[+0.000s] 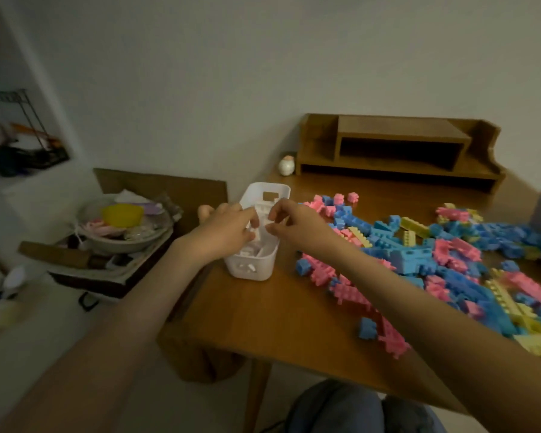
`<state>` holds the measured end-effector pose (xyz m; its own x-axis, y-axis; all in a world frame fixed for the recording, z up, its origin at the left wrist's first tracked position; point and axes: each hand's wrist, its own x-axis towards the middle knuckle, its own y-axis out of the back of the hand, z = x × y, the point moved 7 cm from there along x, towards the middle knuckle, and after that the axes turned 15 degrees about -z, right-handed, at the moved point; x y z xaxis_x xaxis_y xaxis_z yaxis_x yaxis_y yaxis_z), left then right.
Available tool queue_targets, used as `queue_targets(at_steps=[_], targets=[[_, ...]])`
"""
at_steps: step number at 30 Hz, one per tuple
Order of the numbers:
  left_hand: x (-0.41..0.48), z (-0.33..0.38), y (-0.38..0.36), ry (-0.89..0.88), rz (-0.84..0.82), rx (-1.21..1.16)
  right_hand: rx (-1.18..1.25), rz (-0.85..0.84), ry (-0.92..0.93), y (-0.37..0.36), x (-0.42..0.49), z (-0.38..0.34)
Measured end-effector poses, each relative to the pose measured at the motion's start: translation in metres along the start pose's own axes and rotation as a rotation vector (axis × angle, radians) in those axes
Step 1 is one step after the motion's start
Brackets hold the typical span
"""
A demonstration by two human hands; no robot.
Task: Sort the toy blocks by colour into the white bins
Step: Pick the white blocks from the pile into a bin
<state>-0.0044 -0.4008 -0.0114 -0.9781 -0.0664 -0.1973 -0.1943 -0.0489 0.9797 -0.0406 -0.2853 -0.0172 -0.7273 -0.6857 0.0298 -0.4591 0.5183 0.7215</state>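
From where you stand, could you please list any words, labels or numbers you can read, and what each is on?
None readable.
The bin, blocks and shelf show no print.
The clutter in the box at left is too blurred to tell.

Bin [250, 270] at left of table [278, 310], block pile [419, 254] to its right, shelf [397, 148] behind them

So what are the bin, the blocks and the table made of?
The bin looks like plastic: smooth, thin white walls with moulded slots. The blocks are probably plastic too: matte pastel pink, blue and yellow, with studs. The table looks like wood or wood veneer: warm brown with a soft sheen.
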Motion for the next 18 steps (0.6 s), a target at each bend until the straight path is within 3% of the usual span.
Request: queue_targets(at_steps=[8,13,18], targets=[[0.005,0.027,0.017,0.045,0.056,0.051,-0.055,-0.103,0.01,0.005,-0.011,0.003],[0.006,0.081,0.05,-0.138,0.309,-0.03,-0.167,-0.003,0.044,0.045,-0.025,0.009],[0.039,0.172,0.056,-0.351,0.217,0.006,-0.351,0.098,-0.187,0.106,-0.071,0.076]])
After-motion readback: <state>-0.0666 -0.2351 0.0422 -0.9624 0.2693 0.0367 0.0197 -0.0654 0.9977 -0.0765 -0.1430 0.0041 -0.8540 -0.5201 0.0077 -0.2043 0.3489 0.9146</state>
